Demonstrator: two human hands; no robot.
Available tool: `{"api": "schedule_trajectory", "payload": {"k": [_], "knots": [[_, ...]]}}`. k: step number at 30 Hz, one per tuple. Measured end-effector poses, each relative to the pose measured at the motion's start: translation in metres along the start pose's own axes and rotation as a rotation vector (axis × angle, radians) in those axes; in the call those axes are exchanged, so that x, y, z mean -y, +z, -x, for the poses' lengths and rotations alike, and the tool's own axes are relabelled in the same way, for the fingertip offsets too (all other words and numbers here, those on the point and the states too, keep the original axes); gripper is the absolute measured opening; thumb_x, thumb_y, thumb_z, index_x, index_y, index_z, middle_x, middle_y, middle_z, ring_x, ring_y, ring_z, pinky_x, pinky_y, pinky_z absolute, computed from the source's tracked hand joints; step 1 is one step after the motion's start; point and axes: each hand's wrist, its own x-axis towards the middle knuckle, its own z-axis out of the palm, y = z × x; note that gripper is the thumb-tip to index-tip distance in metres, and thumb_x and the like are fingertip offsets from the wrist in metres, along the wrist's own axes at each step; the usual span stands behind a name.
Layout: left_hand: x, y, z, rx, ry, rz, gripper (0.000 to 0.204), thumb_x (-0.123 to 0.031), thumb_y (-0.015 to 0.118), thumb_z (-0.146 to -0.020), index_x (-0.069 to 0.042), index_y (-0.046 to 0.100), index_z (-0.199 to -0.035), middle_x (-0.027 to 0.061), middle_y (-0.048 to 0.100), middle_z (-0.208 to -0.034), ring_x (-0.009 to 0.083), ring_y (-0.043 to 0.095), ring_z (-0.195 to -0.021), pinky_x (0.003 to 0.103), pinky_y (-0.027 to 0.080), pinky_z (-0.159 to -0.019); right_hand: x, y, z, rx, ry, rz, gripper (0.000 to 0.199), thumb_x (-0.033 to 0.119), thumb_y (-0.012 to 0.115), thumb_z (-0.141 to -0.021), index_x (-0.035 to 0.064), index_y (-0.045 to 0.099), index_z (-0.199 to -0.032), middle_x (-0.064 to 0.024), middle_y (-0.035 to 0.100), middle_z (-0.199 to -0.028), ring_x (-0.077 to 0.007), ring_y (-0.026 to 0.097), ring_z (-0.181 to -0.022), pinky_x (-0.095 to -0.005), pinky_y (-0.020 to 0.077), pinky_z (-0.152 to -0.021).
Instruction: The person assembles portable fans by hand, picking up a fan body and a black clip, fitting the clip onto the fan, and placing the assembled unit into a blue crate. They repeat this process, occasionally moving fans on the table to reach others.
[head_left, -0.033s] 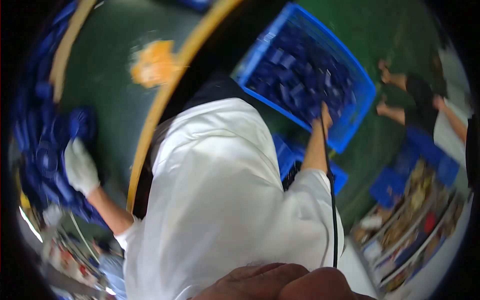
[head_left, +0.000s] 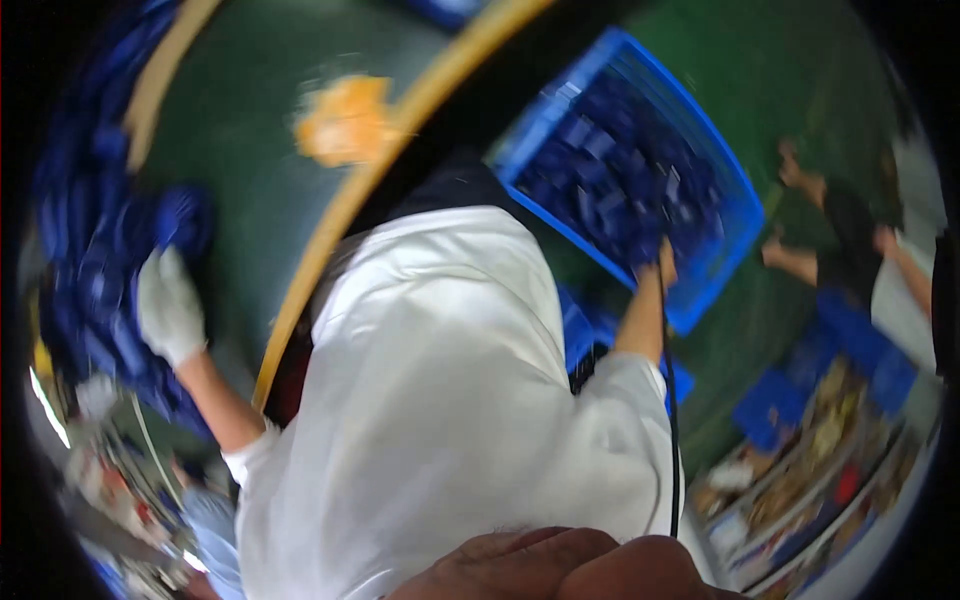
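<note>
My left hand (head_left: 170, 308), in a white glove, rests against the near side of a heap of blue parts (head_left: 100, 285) at the left of a green tabletop (head_left: 250, 210). Its fingers point away from me and blur together, so any grip is hard to make out. To the right, my bare right hand (head_left: 657, 265) reaches into a blue crate (head_left: 735, 190) filled with small dark blue pieces (head_left: 600, 170). Its fingertips are among the pieces at the near side; blur and a dark cord (head_left: 672, 430) in front hide whether they hold one.
An orange, blurred item (head_left: 345, 120) lies on the tabletop near its yellow edge (head_left: 350, 205). Another blue crate (head_left: 680, 385) sits below my right forearm. At the far right is another person (head_left: 850, 215), beside blue bins (head_left: 775, 405) and shelving (head_left: 800, 500). Someone in light blue (head_left: 212, 525) is at lower left.
The whole view has shifted slightly, with the table and crate now further right and lower. Both hands keep nearly the same places beside the heap and in the crate.
</note>
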Motion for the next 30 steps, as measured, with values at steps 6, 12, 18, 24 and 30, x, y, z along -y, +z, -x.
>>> {"api": "schedule_trajectory", "payload": {"k": [6, 12, 18, 24, 30], "knots": [[-0.079, -0.035, -0.056, -0.004, -0.284, 0.621, 0.04, -0.036, 0.073, -0.077, -0.002, 0.064, -0.098, 0.0138, 0.062, -0.093, 0.033, 0.062, -0.089, 0.04, 0.05, -0.076, -0.037, -0.063, -0.097, -0.11, -0.687, 0.911, 0.018, 0.016, 0.071, -0.08, -0.0019, 0.069, -0.081, -0.0067, 0.066, -0.07, -0.0203, 0.06, -0.053, -0.0316, 0.0469, -0.043], [-0.117, -0.056, -0.079, -0.266, -0.056, 0.663, 0.043, -0.036, 0.083, -0.054, -0.008, 0.063, -0.081, 0.0058, 0.06, -0.083, 0.0249, 0.06, -0.076, 0.036, 0.05, -0.065, -0.026, 0.126, 0.209, 1.078, -0.712, 0.546, 0.015, 0.011, 0.066, -0.088, -0.0037, 0.068, -0.086, -0.0065, 0.065, -0.077, -0.0102, 0.058, -0.067, -0.0231, 0.0451, -0.06], [-0.121, -0.055, -0.089, -0.303, -0.009, 0.671, 0.043, -0.041, 0.08, -0.053, -0.011, 0.06, -0.076, 0.0033, 0.053, -0.075, 0.0226, 0.055, -0.071, 0.035, 0.045, -0.06, 0.104, 0.225, 0.373, 1.086, -1.723, 0.244, 0.008, 0.001, 0.068, -0.081, -0.0019, 0.061, -0.08, -0.0085, 0.06, -0.073, -0.0174, 0.057, -0.063, -0.029, 0.0456, -0.06], [-0.126, -0.073, -0.072, -0.17, 0.092, 0.844, 0.069, -0.056, 0.071, -0.065, -0.002, 0.06, -0.106, 0.0181, 0.057, -0.108, 0.0373, 0.057, -0.098, 0.043, 0.047, -0.083, 0.204, 0.319, 0.396, 0.473, -1.953, 1.358, 0.034, 0.035, 0.067, -0.085, 0.0017, 0.071, -0.088, -0.0214, 0.068, -0.093, -0.0388, 0.066, -0.084, -0.0472, 0.0519, -0.07], [-0.135, -0.066, -0.06, -0.195, 0.107, 0.828, 0.073, -0.071, 0.057, -0.07, -0.003, 0.061, -0.097, 0.0114, 0.056, -0.091, 0.0307, 0.055, -0.084, 0.041, 0.043, -0.072, 0.208, 0.39, 0.386, 0.48, -2.036, 1.734, 0.032, 0.019, 0.069, -0.074, 0.0049, 0.069, -0.102, -0.02, 0.069, -0.103, -0.0356, 0.067, -0.098, -0.0446, 0.0546, -0.083]]}}
